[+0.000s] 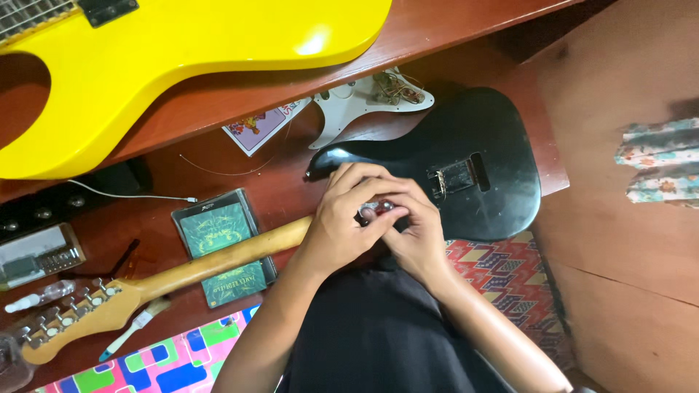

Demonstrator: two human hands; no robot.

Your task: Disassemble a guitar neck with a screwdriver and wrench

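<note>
My left hand (342, 218) and my right hand (416, 234) meet over the neck joint of a black electric guitar body (480, 178) lying on the reddish wooden floor. Both pinch a small shiny metal part (378, 207) between their fingertips. The guitar's light wooden neck (218, 263) runs left from under my left hand to a headstock with silver tuners (69, 314). What exactly the small part is cannot be made out.
A yellow guitar body (182, 51) lies on a wooden ledge above. A white pickguard with wiring (364, 98), a playing card (258, 125), a green-covered case (222, 244), a small brush (135, 327), a white cable (131, 195) and patterned mats (510, 276) surround me.
</note>
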